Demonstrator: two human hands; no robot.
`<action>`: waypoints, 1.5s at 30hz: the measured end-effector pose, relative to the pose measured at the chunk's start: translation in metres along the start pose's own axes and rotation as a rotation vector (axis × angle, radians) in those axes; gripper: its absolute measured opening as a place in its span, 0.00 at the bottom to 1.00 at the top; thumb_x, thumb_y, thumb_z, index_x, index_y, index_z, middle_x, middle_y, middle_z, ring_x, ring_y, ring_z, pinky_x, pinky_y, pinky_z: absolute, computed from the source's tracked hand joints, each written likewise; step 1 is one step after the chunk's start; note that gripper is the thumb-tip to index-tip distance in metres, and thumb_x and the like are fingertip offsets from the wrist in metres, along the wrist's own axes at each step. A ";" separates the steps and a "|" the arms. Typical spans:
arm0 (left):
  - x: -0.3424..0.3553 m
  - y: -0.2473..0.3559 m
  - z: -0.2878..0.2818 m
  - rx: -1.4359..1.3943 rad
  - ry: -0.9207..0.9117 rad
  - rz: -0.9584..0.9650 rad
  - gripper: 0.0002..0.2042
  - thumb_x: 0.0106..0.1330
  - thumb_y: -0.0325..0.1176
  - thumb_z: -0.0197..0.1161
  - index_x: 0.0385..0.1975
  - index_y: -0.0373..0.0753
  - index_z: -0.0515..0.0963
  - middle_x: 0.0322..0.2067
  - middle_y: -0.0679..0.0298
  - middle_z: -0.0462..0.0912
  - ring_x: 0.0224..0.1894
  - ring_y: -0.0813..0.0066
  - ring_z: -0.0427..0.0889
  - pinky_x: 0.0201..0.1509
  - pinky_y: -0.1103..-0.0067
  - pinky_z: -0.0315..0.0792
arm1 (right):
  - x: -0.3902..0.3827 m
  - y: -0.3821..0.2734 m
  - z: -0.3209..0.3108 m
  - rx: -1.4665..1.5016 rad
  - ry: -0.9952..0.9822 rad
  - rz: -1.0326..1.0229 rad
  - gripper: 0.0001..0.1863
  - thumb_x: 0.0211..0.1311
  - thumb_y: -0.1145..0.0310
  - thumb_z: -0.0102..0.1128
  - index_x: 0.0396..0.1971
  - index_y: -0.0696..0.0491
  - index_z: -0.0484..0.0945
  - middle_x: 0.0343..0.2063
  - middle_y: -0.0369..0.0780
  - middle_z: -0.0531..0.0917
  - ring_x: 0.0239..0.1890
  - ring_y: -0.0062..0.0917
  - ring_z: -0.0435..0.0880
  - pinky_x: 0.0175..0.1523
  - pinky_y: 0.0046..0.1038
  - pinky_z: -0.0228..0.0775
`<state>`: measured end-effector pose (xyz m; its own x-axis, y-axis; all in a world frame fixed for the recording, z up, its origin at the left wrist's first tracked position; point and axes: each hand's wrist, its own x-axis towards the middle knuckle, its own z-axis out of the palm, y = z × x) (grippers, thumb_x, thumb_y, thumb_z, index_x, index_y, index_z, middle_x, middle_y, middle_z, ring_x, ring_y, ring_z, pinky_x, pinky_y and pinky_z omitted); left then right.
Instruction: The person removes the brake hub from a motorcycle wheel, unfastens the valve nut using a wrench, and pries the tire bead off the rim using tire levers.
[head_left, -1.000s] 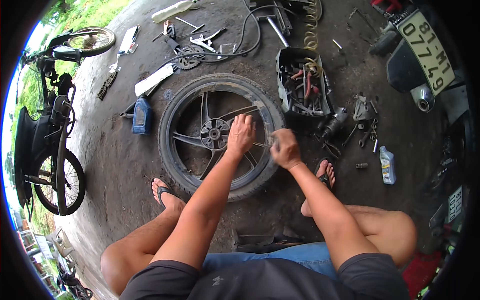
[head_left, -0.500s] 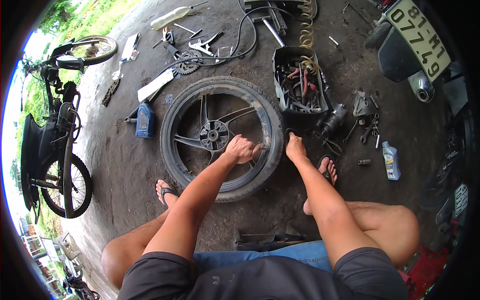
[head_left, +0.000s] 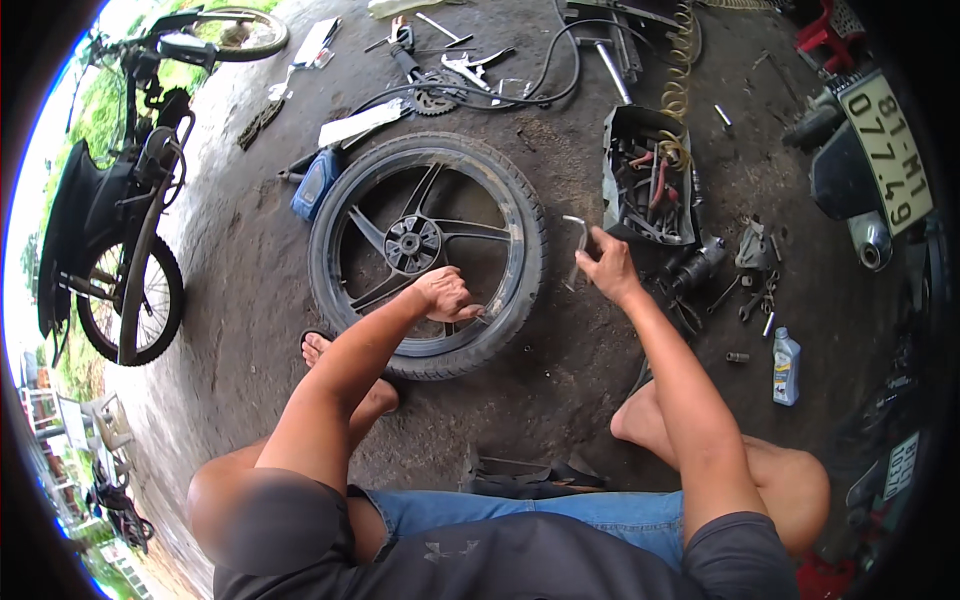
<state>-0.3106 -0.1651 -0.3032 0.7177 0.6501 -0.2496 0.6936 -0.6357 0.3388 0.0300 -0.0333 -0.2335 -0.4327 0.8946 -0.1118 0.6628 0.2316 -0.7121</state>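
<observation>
A spoked motorcycle wheel with its black tire lies flat on the ground before me. My left hand reaches over it, fingers curled and thumb at the lower right part of the rim. Whatever those fingers grip is hidden. To the right of the tire, just off it, my right hand is closed on a thin bent metal tire lever with a hooked upper end. The wheel hub faces up.
A box of tools stands beyond my right hand, with a coiled hose above it. An impact wrench, loose wrenches and a grey bottle lie to the right. A blue bottle touches the tire's far left. Motorcycles stand at both sides.
My right hand has lifted from beside the tire and turned, and the tire lever in it now shows. My left hand stays at the rim. The whole view has shifted, and my feet have moved.
</observation>
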 end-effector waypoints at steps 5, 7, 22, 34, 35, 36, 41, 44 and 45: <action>0.002 0.003 -0.005 -0.027 0.043 -0.057 0.31 0.75 0.57 0.52 0.13 0.42 0.80 0.16 0.56 0.81 0.26 0.50 0.83 0.44 0.63 0.74 | 0.011 -0.036 -0.007 0.130 -0.265 -0.257 0.06 0.60 0.77 0.63 0.35 0.58 0.76 0.28 0.50 0.86 0.35 0.47 0.89 0.40 0.38 0.80; 0.003 0.008 -0.008 -0.048 0.016 -0.082 0.29 0.75 0.56 0.54 0.15 0.42 0.79 0.18 0.57 0.82 0.30 0.53 0.84 0.45 0.64 0.74 | 0.010 -0.036 -0.009 -0.067 -0.348 -0.448 0.09 0.59 0.78 0.64 0.39 0.58 0.76 0.34 0.49 0.86 0.39 0.47 0.88 0.42 0.41 0.79; -0.006 0.038 -0.033 -0.116 -0.023 0.075 0.13 0.74 0.44 0.59 0.34 0.40 0.78 0.29 0.56 0.85 0.39 0.55 0.87 0.44 0.62 0.81 | -0.012 -0.024 -0.003 -0.460 -0.419 -0.702 0.17 0.65 0.75 0.57 0.53 0.50 0.81 0.36 0.42 0.84 0.39 0.41 0.88 0.43 0.41 0.82; -0.001 0.058 -0.038 -0.059 -0.138 -0.095 0.10 0.71 0.38 0.58 0.35 0.39 0.83 0.31 0.53 0.88 0.41 0.52 0.89 0.43 0.61 0.81 | -0.011 -0.014 0.013 -0.618 -0.443 -0.757 0.22 0.64 0.75 0.57 0.59 0.52 0.80 0.32 0.43 0.84 0.34 0.40 0.89 0.39 0.40 0.83; -0.001 0.059 -0.039 -0.064 -0.126 -0.115 0.10 0.70 0.36 0.57 0.34 0.42 0.85 0.31 0.55 0.89 0.41 0.53 0.90 0.44 0.61 0.82 | -0.012 -0.015 0.013 -0.631 -0.451 -0.752 0.23 0.63 0.75 0.57 0.59 0.53 0.80 0.32 0.43 0.84 0.34 0.40 0.89 0.40 0.40 0.83; -0.001 0.058 -0.040 -0.066 -0.124 -0.116 0.10 0.70 0.36 0.57 0.34 0.42 0.85 0.31 0.55 0.89 0.41 0.53 0.90 0.44 0.61 0.82 | -0.011 -0.016 0.015 -0.632 -0.453 -0.753 0.23 0.63 0.75 0.57 0.59 0.53 0.80 0.32 0.43 0.84 0.34 0.40 0.89 0.40 0.40 0.83; -0.006 0.057 -0.036 -0.098 -0.101 -0.121 0.10 0.69 0.36 0.58 0.34 0.41 0.86 0.32 0.55 0.89 0.41 0.52 0.90 0.44 0.62 0.82 | -0.002 -0.016 0.029 -0.503 -0.439 -0.789 0.25 0.65 0.74 0.57 0.63 0.52 0.77 0.32 0.44 0.85 0.33 0.41 0.89 0.39 0.41 0.83; -0.002 0.056 -0.037 -0.066 -0.141 -0.089 0.12 0.71 0.39 0.60 0.32 0.38 0.82 0.30 0.53 0.88 0.39 0.52 0.89 0.42 0.62 0.81 | -0.005 0.010 0.023 -0.534 -0.430 -0.774 0.23 0.66 0.73 0.57 0.62 0.51 0.77 0.32 0.44 0.86 0.33 0.42 0.89 0.39 0.42 0.83; 0.005 0.059 -0.041 -0.017 -0.144 -0.074 0.11 0.70 0.40 0.61 0.32 0.39 0.82 0.30 0.54 0.88 0.39 0.53 0.89 0.41 0.62 0.82 | -0.005 0.019 0.024 -0.522 -0.400 -0.744 0.18 0.67 0.72 0.56 0.56 0.51 0.80 0.33 0.44 0.87 0.33 0.42 0.89 0.38 0.43 0.82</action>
<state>-0.2684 -0.1821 -0.2473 0.6672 0.6274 -0.4015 0.7444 -0.5804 0.3301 0.0302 -0.0428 -0.2635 -0.9583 0.2805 -0.0545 0.2832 0.9068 -0.3122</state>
